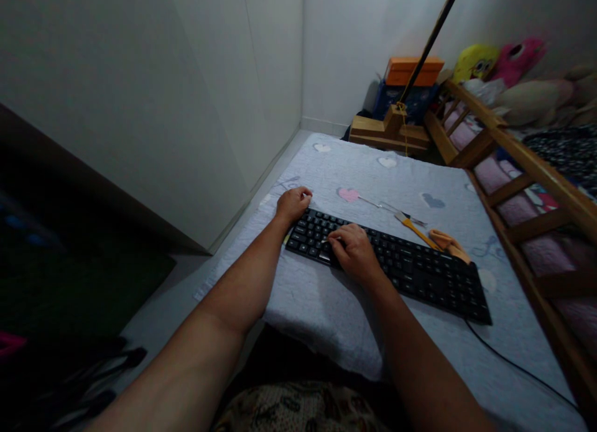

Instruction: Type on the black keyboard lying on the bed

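A black keyboard (410,271) lies slantwise on a table covered with a pale cloth (336,320). My left hand (293,204) rests at the keyboard's far left corner, its fingers curled; what they hold, if anything, is hidden. Over the left part of the keys, my right hand (353,248) is pinched on a thin whitish stick (325,240), which touches or nearly touches the keys. Behind the keyboard lie a brush with a yellow handle (420,233), a crumpled orange-brown cloth (450,244), a thin white-tipped stick (369,201) and a slim metallic tool (392,209).
A wooden bed rail (536,165) runs along the right, with plush toys (476,62) beyond it. At the back stand a wooden stand base (389,130) with a dark pole and an orange box (413,71). A large pale panel (186,96) rises at the left.
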`<act>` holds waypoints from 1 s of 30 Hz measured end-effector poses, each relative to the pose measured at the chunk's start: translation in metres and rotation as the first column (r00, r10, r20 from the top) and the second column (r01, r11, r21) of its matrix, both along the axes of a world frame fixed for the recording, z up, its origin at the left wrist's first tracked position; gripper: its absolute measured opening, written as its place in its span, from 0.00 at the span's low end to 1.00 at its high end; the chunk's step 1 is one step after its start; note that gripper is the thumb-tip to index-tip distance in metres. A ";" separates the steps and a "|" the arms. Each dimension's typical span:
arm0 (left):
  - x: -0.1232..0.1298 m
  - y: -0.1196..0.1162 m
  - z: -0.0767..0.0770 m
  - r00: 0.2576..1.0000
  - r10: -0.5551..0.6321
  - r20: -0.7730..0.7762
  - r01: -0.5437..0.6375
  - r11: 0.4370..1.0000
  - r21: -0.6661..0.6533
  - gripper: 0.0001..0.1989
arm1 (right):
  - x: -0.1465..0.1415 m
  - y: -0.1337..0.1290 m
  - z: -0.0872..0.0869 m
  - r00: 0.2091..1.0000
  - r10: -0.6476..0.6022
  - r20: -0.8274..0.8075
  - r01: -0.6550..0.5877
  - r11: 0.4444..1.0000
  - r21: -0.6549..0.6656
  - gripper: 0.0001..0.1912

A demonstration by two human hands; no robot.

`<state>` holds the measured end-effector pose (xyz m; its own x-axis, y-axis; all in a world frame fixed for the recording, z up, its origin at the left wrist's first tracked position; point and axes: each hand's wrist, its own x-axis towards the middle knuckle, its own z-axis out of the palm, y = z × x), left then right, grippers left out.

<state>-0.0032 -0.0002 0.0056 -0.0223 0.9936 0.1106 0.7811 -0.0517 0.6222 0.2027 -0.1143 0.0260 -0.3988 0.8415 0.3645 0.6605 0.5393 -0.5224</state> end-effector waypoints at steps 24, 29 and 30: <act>0.000 0.001 0.000 1.000 -0.002 -0.011 0.002 1.000 0.003 0.15 | -0.008 0.002 -0.002 1.000 0.026 0.004 -0.026 1.000 0.004 0.09; 0.000 0.000 0.000 1.000 0.001 -0.007 -0.001 1.000 -0.004 0.15 | -0.011 0.003 -0.003 0.999 0.031 0.019 -0.032 0.999 0.015 0.09; 0.001 0.000 0.000 1.000 0.002 -0.005 -0.002 1.000 -0.005 0.15 | -0.011 0.003 -0.003 0.999 0.029 0.023 -0.030 0.999 0.017 0.09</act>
<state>-0.0026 0.0000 0.0059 -0.0242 0.9941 0.1059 0.7846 -0.0468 0.6182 0.1916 -0.1117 0.0230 -0.4316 0.8228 0.3698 0.6558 0.5677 -0.4977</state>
